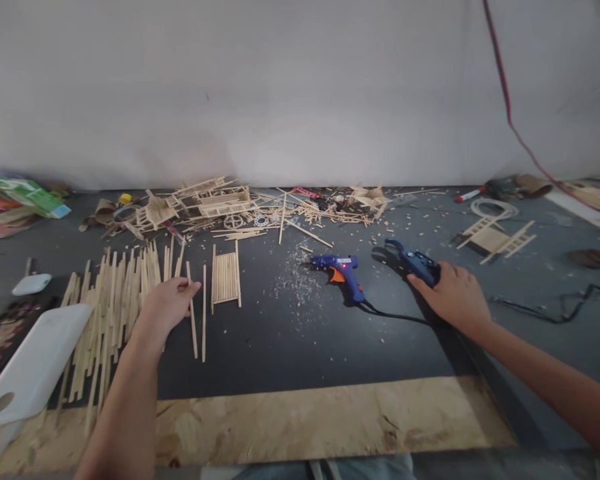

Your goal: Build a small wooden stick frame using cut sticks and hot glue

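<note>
My left hand (169, 308) is closed in a pinch on a thin wooden stick (193, 327), which points away from me on the dark table. A second wooden stick (204, 320) lies parallel just to its right. Beyond that lies a small flat panel of joined sticks (225, 277) with longer side rails. My right hand (457, 297) is wrapped round the back end of a dark blue hand tool (414, 260) with a curved, hooked jaw pointing away to the left. Between the hands lies a blue glue gun (341, 267) with an orange trigger and a small red light.
Many loose sticks (115, 300) are spread at the left, beside a white plastic board (40, 360). Stick structures (200, 203) and scraps line the wall. A small chair-like stick frame (495, 239) stands right. A wooden strip (280, 417) forms the front edge. The black cord (400, 316) runs rightward.
</note>
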A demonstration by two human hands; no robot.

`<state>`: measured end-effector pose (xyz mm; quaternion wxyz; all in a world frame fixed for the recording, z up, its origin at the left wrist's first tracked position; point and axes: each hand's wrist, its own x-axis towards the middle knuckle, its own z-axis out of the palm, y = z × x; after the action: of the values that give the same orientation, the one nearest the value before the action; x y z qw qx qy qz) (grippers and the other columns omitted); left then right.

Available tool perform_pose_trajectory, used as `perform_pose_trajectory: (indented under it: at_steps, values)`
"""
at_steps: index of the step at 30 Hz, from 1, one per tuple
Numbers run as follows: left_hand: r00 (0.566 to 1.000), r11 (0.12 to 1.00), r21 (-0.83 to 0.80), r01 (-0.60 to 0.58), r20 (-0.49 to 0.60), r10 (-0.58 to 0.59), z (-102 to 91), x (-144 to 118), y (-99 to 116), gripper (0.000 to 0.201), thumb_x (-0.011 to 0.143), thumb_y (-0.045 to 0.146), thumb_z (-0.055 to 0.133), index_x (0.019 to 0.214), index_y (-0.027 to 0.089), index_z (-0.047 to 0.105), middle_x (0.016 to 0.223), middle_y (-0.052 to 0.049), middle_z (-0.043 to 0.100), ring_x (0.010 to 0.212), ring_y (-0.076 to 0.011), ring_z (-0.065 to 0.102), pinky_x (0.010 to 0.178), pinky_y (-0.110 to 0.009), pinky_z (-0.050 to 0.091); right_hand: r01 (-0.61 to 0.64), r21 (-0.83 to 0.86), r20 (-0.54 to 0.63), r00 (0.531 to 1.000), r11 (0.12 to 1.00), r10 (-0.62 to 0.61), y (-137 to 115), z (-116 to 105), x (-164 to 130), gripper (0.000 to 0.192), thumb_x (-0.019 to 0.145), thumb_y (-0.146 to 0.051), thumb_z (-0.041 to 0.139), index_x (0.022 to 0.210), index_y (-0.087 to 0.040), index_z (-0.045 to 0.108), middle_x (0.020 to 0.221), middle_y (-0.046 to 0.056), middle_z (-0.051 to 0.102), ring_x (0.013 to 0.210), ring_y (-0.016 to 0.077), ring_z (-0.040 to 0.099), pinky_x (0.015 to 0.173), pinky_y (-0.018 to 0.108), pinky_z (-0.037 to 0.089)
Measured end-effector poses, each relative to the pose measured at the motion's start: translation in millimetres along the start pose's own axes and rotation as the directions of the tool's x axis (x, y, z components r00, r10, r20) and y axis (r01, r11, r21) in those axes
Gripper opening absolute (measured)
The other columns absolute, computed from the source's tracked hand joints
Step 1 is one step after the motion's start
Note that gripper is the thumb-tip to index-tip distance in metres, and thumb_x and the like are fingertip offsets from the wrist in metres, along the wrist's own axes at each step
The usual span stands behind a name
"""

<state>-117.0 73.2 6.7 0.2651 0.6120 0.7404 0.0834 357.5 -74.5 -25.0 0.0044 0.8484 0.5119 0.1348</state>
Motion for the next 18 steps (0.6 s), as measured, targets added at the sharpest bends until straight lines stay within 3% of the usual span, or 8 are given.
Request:
perform_pose_trajectory:
  at_steps: [3, 5, 10, 18]
  values:
    - [0.989, 0.994, 0.11, -0.022, -0.14, 0.037, 3.6, 0.5, -6.1, 0.043, 0.072, 0.043, 0.048, 0.102, 0.012, 0.057, 0.086, -0.009, 0.064, 0.064, -0.0197, 0.061, 0.055, -0.028, 0.043, 0.015, 0.007, -0.014, 1.0, 1.0, -0.015, 0.0, -0.4, -0.3, 0.068, 0.077, -0.063, 0.032, 0.106, -0.004, 0.051, 0.09, 0.022, 0.058, 0.087, 0.035, 0.054, 0.075, 0.041, 0.04]
    - [0.98, 0.978, 0.2, -0.06, -0.175, 0.096, 7.6, -4.0, -5.4, 0.04, 0.072, 0.045, 0.049, 0.094, 0.014, 0.059, 0.086, -0.01, 0.064, 0.074, -0.0221, 0.06, 0.059, -0.028, 0.042, 0.011, 0.023, -0.016, 1.0, 1.0, -0.011, 0.3, 0.0, -0.5, 0.068, 0.076, -0.063, 0.032, 0.106, -0.005, 0.051, 0.091, 0.022, 0.058, 0.087, 0.035, 0.054, 0.075, 0.042, 0.04]
    - [0.992, 0.953, 0.276, -0.123, 0.008, 0.126, 12.7, -16.1, 2.0, 0.031, 0.075, 0.045, 0.045, 0.073, 0.018, 0.06, 0.076, -0.007, 0.065, 0.073, -0.0217, 0.059, 0.057, -0.027, 0.038, -0.04, 0.074, 0.013, 0.999, 0.996, 0.039, 2.2, -2.7, -0.1, 0.073, 0.075, -0.065, 0.033, 0.11, -0.003, 0.049, 0.095, 0.024, 0.056, 0.09, 0.0356, 0.052, 0.076, 0.041, 0.04]
    - [0.986, 0.961, 0.222, -0.164, 0.014, 0.165, 7.5, -29.2, -5.2, 0.019, 0.074, 0.032, 0.048, 0.078, 0.019, 0.06, 0.078, -0.004, 0.065, 0.074, -0.0189, 0.059, 0.059, -0.025, 0.037, -0.049, 0.226, 0.074, 0.997, 0.973, 0.033, -0.6, -40.8, -8.6, 0.061, 0.078, -0.061, 0.031, 0.1, -0.008, 0.05, 0.089, 0.02, 0.056, 0.089, 0.032, 0.051, 0.073, 0.035, 0.039]
